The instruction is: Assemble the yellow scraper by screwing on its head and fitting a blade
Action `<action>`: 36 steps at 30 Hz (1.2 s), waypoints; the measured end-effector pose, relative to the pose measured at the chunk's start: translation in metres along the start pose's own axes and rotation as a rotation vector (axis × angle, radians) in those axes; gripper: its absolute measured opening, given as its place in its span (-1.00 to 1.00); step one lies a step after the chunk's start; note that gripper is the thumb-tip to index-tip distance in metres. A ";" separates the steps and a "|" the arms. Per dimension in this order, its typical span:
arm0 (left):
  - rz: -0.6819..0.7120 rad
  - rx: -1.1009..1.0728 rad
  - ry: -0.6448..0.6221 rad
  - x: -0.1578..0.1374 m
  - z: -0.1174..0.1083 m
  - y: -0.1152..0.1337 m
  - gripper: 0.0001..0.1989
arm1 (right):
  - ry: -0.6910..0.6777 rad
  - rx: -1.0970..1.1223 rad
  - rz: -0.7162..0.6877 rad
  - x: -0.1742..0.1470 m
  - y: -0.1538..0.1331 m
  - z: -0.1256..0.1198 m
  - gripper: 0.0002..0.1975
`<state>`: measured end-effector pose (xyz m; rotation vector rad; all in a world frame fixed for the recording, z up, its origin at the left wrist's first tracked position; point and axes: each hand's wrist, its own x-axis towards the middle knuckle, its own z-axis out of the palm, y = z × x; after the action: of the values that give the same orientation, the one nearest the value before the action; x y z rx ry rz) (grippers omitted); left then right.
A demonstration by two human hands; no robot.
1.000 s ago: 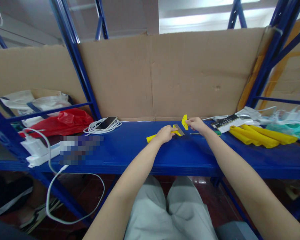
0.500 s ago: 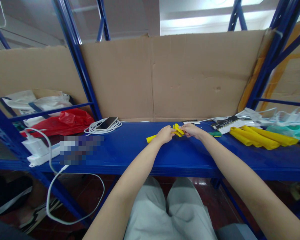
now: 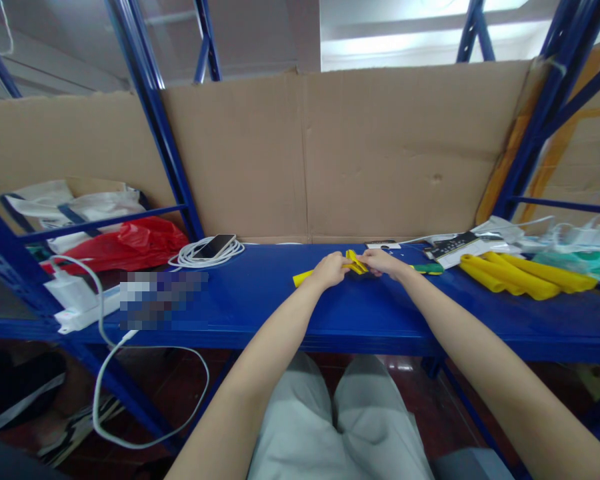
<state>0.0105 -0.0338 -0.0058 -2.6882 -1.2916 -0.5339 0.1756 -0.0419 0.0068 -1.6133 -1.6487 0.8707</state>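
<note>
Over the blue shelf top, both of my hands are closed around a folded yellow strip of sheet-like material. My left hand pinches its left side, and a flat yellow end sticks out on the far side of my left wrist. Opposite it, my right hand grips the right side with thumb and fingers. The folds show in the narrow gap between the hands; my fingers cover the rest. Just right of my right hand lies a slim green-and-yellow object, partly behind my wrist.
Several rolled yellow pieces lie at the right, beside a black-and-white packet. On the left are a phone on a coiled white cable, a white power strip and a red bag. Cardboard closes the back.
The yellow strip's folds between my hands have shifted and look more pressed together. My right hand has barely moved, and more of the green-and-yellow object shows beside it.
</note>
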 end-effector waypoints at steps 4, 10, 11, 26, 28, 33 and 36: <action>0.007 -0.008 0.010 -0.001 -0.003 0.001 -0.70 | -0.005 0.032 0.003 0.001 0.000 0.003 -0.67; 0.003 0.000 0.006 0.000 -0.003 0.001 -0.71 | -0.064 0.256 0.058 0.000 -0.005 0.012 -0.73; 0.001 -0.002 0.009 0.000 -0.003 0.000 -0.71 | -0.067 0.295 0.067 0.000 -0.005 0.013 -0.73; -0.065 -0.121 0.099 0.004 -0.001 0.002 -0.61 | -0.031 0.477 0.101 -0.001 -0.009 0.018 -0.73; -0.105 -0.137 0.103 0.004 -0.002 0.002 -0.61 | -0.040 0.467 0.101 -0.001 -0.009 0.018 -0.73; -0.169 -0.218 0.135 0.003 -0.005 0.003 -0.63 | -0.047 0.471 0.095 -0.002 -0.010 0.019 -0.74; -0.193 -0.275 0.163 0.003 -0.005 0.002 -0.64 | -0.041 0.476 0.090 -0.002 -0.011 0.018 -0.75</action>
<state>0.0120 -0.0342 -0.0001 -2.6684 -1.5386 -0.9997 0.1545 -0.0442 0.0054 -1.3475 -1.2745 1.2407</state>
